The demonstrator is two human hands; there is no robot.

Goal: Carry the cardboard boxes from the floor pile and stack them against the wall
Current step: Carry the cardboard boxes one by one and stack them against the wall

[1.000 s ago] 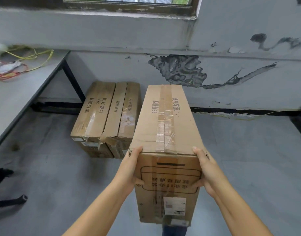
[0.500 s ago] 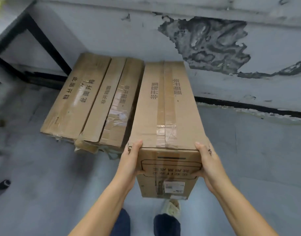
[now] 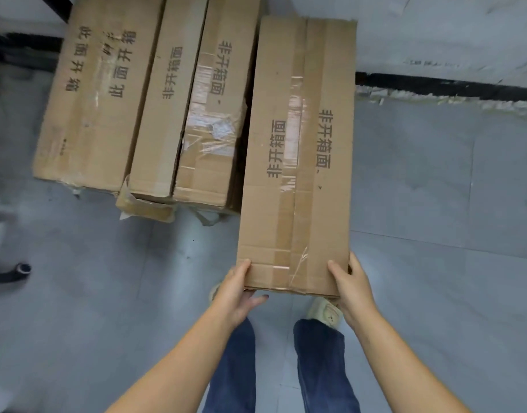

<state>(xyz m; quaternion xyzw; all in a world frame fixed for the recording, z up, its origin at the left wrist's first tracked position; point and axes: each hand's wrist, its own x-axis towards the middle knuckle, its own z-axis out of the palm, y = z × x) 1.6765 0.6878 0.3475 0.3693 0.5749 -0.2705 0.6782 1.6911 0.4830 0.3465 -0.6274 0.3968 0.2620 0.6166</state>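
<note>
The long cardboard box (image 3: 298,150) is gripped at its near end by the left hand (image 3: 233,289) and right hand (image 3: 350,286), and should be lowered evenly, snug beside the boxes (image 3: 143,96) ahead-left

Even, soft, fairly dim light, cool grey cast, no clear source. Faint shadow on the floor (image 3: 435,204) under the boxes' (image 3: 149,99) near ends. Mild glare on the tape (image 3: 295,135) of the held box (image 3: 298,174). Motion blur at the left edge and top right wall (image 3: 464,31). Wide-angle bending toward the edges; centre sharp.
</note>
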